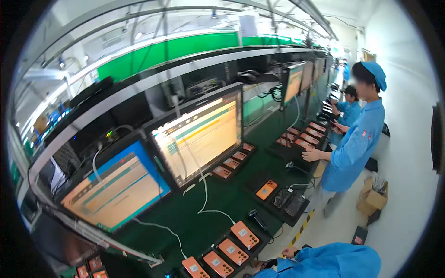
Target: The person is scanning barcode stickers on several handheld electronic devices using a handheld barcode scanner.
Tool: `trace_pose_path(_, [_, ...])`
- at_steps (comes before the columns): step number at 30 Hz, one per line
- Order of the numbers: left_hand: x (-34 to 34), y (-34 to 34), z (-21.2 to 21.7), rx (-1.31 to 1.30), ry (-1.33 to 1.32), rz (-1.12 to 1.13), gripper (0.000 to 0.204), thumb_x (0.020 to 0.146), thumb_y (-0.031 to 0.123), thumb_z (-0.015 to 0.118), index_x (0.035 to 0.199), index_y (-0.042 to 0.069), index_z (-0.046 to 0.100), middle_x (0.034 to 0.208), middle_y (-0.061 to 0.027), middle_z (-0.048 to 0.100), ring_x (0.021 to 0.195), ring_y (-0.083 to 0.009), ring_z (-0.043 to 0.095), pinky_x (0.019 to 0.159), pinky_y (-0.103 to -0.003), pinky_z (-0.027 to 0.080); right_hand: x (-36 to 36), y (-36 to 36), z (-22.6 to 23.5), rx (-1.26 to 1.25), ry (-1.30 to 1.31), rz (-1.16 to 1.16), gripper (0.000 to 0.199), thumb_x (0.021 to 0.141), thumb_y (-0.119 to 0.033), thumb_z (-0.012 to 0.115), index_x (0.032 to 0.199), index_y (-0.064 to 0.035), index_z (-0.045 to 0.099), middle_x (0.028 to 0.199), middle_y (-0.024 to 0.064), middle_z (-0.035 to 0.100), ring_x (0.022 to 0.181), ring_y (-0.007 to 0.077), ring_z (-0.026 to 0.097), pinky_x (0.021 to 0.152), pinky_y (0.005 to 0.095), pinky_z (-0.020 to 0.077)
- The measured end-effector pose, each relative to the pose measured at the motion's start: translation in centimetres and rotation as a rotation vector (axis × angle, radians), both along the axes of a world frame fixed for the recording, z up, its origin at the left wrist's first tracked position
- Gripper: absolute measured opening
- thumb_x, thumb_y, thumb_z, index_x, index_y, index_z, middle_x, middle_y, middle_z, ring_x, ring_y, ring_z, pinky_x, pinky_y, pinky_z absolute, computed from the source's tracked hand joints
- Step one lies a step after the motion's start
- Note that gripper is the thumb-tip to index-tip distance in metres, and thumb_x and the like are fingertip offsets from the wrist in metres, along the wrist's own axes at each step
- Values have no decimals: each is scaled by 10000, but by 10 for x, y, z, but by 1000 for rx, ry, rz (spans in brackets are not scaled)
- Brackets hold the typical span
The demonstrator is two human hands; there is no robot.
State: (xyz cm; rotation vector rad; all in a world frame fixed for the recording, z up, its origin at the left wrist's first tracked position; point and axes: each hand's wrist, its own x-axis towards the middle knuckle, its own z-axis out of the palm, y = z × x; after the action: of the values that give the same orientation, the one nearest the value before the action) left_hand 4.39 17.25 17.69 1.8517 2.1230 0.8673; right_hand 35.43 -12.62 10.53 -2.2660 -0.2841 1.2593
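three orange phones (233,251) lie in a row in a black tray (259,235) at the near edge of the green bench (222,199), closest to me. my blue sleeve (331,262) comes in at the lower edge; a bit of my right hand (288,252) peeks out just beside the tray, and i cannot tell whether it is open or closed. my left hand is out of sight. two lit screens (199,136) stand tilted behind the phones, with white cables (204,185) trailing across the bench. further right, a co-worker in blue (354,143) rests a hand (311,155) on another tray of phones.
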Motion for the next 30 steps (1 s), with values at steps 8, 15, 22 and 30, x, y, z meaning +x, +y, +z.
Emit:
trace_pose_path(8, [5,-17,50,71,68,-217,418,773,307,587,1045,-2,517,959,-240,545,882,-412,520,793,-483,428,-2,38,-13,24,-244,26,372,772,-431,585,1005,-160,688,936,90,688,879,257,648,815,347,500])
trace_pose_path(15, [-13,2,25,-30,93,-219,469,774,316,577,1087,-22,485,998,-259,527,917,-425,508,823,-484,418,-4,39,-26,205,-19,87,372,790,-439,567,990,-148,681,959,88,680,902,248,641,794,351,498])
trace_pose_path(22, [-23,11,38,-169,122,-221,522,776,325,567,1129,-42,453,1036,-278,510,951,-437,495,853,-485,408,-45,34,-23,105,-134,253,379,813,-437,538,1008,-136,664,972,95,670,910,271,632,791,351,492])
trace_pose_path(30, [-16,-1,61,-163,113,-269,582,778,335,556,1176,-65,417,1080,-299,489,991,-451,480,888,-487,397,-56,20,-11,97,-193,271,379,802,-428,543,1029,-147,659,972,103,668,904,275,628,794,349,488])
